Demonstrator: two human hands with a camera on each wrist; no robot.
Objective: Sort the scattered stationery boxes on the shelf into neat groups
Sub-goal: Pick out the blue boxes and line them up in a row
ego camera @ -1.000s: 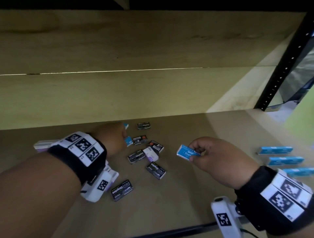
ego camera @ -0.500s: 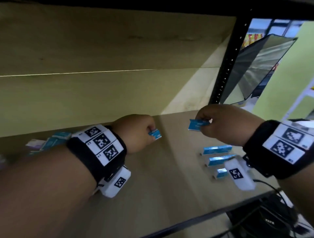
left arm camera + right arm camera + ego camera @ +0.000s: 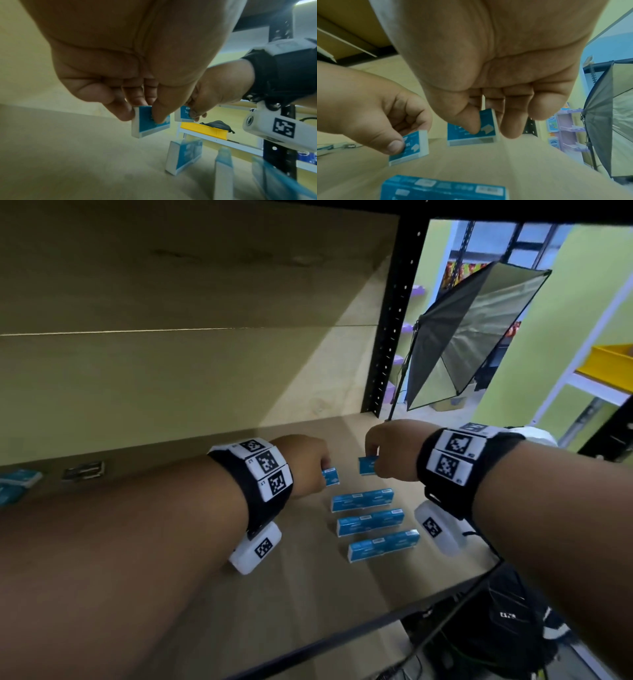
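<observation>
My left hand [image 3: 323, 470] pinches a small blue staple box [image 3: 331, 476] between thumb and fingers, just above the wooden shelf [image 3: 308, 583]. In the left wrist view the same blue box [image 3: 150, 121] hangs under my thumb. My right hand [image 3: 375, 465] pinches a second blue box [image 3: 367, 465], held upright close to the shelf board; the right wrist view shows this box [image 3: 486, 129] under the thumb. Three blue boxes stand in a row in front of both hands: first [image 3: 362, 499], second [image 3: 370, 521], third [image 3: 383, 544].
A dark box [image 3: 83, 472] and pale blue boxes [image 3: 19, 478] lie at the far left of the shelf. A black perforated post [image 3: 390, 316] marks the shelf's right end, with a photo softbox [image 3: 472, 337] beyond it. The black front rail [image 3: 342, 642] edges the shelf.
Both hands have carried their blue boxes from the scattered pile at the left to the right end of the shelf, and lowered them behind the row of blue boxes.
</observation>
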